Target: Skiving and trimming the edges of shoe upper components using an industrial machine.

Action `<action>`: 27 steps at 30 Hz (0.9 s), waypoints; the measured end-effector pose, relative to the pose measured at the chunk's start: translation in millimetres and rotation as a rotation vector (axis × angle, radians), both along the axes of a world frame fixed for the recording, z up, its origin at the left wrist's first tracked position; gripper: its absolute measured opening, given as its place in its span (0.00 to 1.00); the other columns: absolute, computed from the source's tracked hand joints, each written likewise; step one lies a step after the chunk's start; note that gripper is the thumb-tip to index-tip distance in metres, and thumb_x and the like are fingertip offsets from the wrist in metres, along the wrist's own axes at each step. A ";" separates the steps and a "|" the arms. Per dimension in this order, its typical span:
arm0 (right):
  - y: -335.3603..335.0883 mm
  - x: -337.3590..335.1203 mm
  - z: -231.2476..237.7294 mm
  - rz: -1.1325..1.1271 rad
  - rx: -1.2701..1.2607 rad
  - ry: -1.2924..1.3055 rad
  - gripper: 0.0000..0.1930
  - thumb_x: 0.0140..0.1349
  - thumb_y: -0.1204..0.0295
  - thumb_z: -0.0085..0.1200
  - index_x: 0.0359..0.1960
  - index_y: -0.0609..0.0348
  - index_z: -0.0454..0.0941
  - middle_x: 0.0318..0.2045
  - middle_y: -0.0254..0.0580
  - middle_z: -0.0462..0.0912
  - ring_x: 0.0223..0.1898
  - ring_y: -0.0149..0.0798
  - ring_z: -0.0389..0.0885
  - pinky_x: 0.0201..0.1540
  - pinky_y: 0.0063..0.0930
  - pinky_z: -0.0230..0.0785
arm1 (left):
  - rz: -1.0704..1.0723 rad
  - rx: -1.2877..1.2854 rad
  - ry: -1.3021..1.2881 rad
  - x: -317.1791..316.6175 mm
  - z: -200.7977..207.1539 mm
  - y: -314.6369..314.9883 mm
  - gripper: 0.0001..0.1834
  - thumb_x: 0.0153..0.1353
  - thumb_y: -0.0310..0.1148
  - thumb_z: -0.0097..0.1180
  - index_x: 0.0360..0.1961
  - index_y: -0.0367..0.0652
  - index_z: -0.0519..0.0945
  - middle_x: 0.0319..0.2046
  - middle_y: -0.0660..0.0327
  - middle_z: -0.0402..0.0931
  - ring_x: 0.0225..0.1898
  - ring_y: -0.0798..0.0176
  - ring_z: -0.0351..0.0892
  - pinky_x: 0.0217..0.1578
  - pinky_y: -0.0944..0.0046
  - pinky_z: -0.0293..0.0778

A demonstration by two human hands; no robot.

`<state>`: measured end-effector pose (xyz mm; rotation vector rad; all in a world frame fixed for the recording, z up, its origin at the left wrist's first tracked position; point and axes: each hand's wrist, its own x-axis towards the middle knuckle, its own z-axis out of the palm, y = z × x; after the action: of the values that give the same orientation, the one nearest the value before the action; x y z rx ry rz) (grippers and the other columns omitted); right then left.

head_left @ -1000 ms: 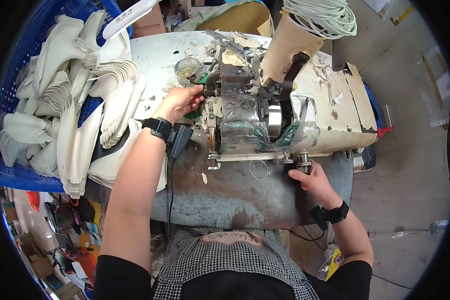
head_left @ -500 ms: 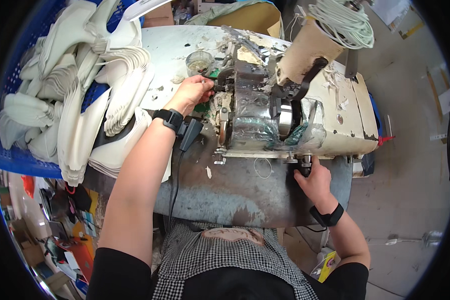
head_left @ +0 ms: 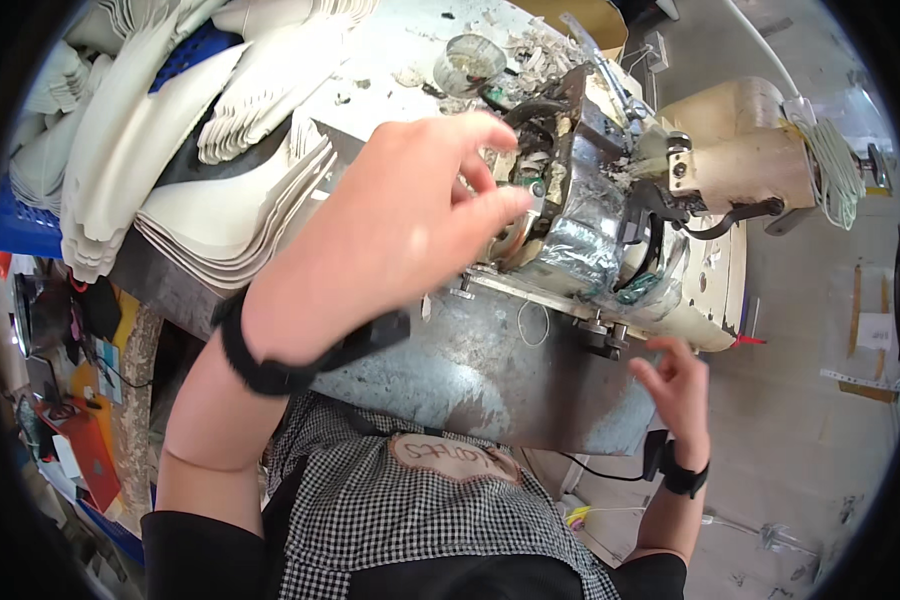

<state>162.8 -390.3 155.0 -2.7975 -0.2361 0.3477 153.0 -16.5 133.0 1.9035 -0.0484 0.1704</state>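
Observation:
My left hand is raised in front of the left side of a worn cream bench machine, fingers curved and apart, with nothing seen in it. It hides part of the table behind. My right hand hovers just off the machine's front right corner, thumb and fingers apart, nothing in it. Closest to it is a dark knob on the machine's front edge; a gap shows between them. Left of my left forearm lies a stack of curved white sheet pieces.
More white pieces fill a blue basket at the left. Behind my left hand stands a round clear dish among scraps. A cream arm with coiled pale cord juts out at the machine's right. Bare metal tabletop lies in front.
My left hand has come away from the machine's left side and lifted nearer to me. My right hand has let go of the front knob and moved right. The view has turned.

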 end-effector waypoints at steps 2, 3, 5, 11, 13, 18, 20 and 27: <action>3.8 8.7 22.0 -0.071 0.100 -0.059 0.11 0.56 0.72 0.66 0.38 0.62 0.78 0.13 0.24 0.63 0.17 0.19 0.56 0.20 0.19 0.48 | 0.011 -0.154 0.086 -20.0 6.3 -4.3 0.16 0.60 0.32 0.61 0.47 0.35 0.80 0.29 0.61 0.81 0.28 0.72 0.77 0.31 0.72 0.73; 7.1 12.7 29.4 -0.078 0.193 -0.113 0.09 0.58 0.73 0.64 0.38 0.62 0.78 0.14 0.22 0.64 0.18 0.18 0.57 0.21 0.17 0.48 | 0.023 -0.181 0.073 -25.9 7.9 -4.8 0.15 0.59 0.30 0.61 0.46 0.35 0.80 0.29 0.61 0.81 0.27 0.72 0.77 0.31 0.72 0.73; 14.6 20.4 41.7 -0.092 0.356 -0.239 0.05 0.63 0.75 0.58 0.37 0.63 0.77 0.19 0.21 0.67 0.21 0.16 0.59 0.23 0.14 0.48 | 0.036 -0.230 0.073 -33.2 9.7 -4.1 0.11 0.59 0.28 0.61 0.41 0.35 0.81 0.28 0.60 0.81 0.27 0.73 0.77 0.30 0.72 0.74; 39.0 46.7 63.2 -0.040 0.315 -0.474 0.07 0.66 0.73 0.57 0.35 0.65 0.76 0.22 0.23 0.69 0.23 0.16 0.60 0.25 0.13 0.49 | -0.045 -0.282 -0.022 -40.0 17.0 6.3 0.08 0.59 0.26 0.60 0.38 0.34 0.81 0.25 0.61 0.79 0.25 0.73 0.76 0.28 0.73 0.72; 45.0 57.1 67.8 -0.074 0.272 -0.383 0.07 0.65 0.73 0.57 0.33 0.65 0.76 0.21 0.23 0.69 0.23 0.16 0.60 0.25 0.14 0.49 | -0.053 -0.231 -0.052 -36.6 25.3 6.1 0.07 0.59 0.26 0.61 0.37 0.34 0.81 0.24 0.62 0.78 0.25 0.74 0.75 0.26 0.73 0.71; 49.9 92.1 69.1 -0.031 0.230 -0.222 0.07 0.64 0.73 0.57 0.32 0.66 0.77 0.20 0.21 0.67 0.22 0.17 0.59 0.23 0.16 0.48 | -0.098 -0.131 -0.068 -23.9 63.1 4.6 0.08 0.58 0.27 0.61 0.36 0.33 0.81 0.24 0.61 0.78 0.25 0.72 0.76 0.27 0.72 0.71; 47.1 105.2 67.7 0.035 0.164 -0.232 0.10 0.63 0.71 0.58 0.32 0.67 0.77 0.19 0.26 0.69 0.22 0.19 0.62 0.24 0.19 0.54 | -0.135 -0.067 -0.078 -15.0 77.3 5.0 0.08 0.58 0.27 0.59 0.35 0.33 0.80 0.24 0.58 0.78 0.25 0.68 0.76 0.27 0.69 0.71; 47.1 139.0 40.6 0.287 0.059 -0.360 0.12 0.64 0.68 0.56 0.39 0.67 0.77 0.25 0.47 0.79 0.25 0.37 0.76 0.30 0.30 0.67 | -0.257 0.333 -0.055 48.6 110.3 -4.6 0.09 0.57 0.28 0.53 0.31 0.29 0.80 0.24 0.48 0.78 0.27 0.54 0.79 0.29 0.58 0.73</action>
<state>301.8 -343.2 195.5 -2.7495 -0.7210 -0.1042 201.5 -21.1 243.3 2.2019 -0.3770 0.0405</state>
